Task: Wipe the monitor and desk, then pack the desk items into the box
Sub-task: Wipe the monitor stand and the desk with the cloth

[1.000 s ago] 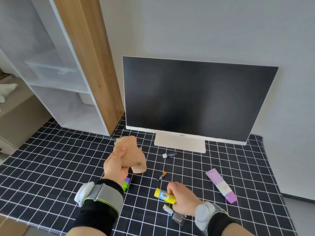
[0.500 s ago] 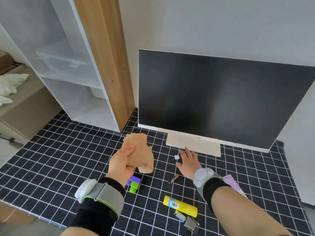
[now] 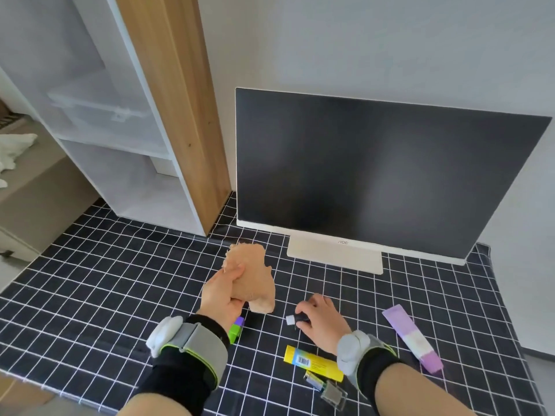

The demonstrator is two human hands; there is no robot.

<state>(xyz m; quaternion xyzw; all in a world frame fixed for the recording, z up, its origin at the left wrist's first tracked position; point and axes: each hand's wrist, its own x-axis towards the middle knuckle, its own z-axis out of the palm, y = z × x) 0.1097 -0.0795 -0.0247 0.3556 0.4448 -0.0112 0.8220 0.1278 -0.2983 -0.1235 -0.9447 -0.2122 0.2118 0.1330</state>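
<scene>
My left hand (image 3: 221, 295) grips a bunched peach cloth (image 3: 255, 277) above the black grid-patterned desk cover (image 3: 105, 280). My right hand (image 3: 322, 322) is closed on a small dark stick with a white cap (image 3: 295, 319), low over the desk. The white-framed monitor (image 3: 375, 175) stands behind, screen dark. A yellow glue stick (image 3: 312, 363), a clear lighter (image 3: 326, 388), a purple tube (image 3: 413, 337) and a green and purple block (image 3: 235, 328) lie on the desk. The block is partly hidden by my left wrist.
A white shelf unit with a wooden side panel (image 3: 180, 115) stands on the desk's back left, holding a clear lidded box (image 3: 99, 112). A grey wall is behind the monitor. A white cloth (image 3: 15, 148) lies on a surface at far left.
My right hand left the yellow glue stick, reached toward the monitor base, took the small dark stick and drew back toward me with it. My left hand kept holding the cloth.
</scene>
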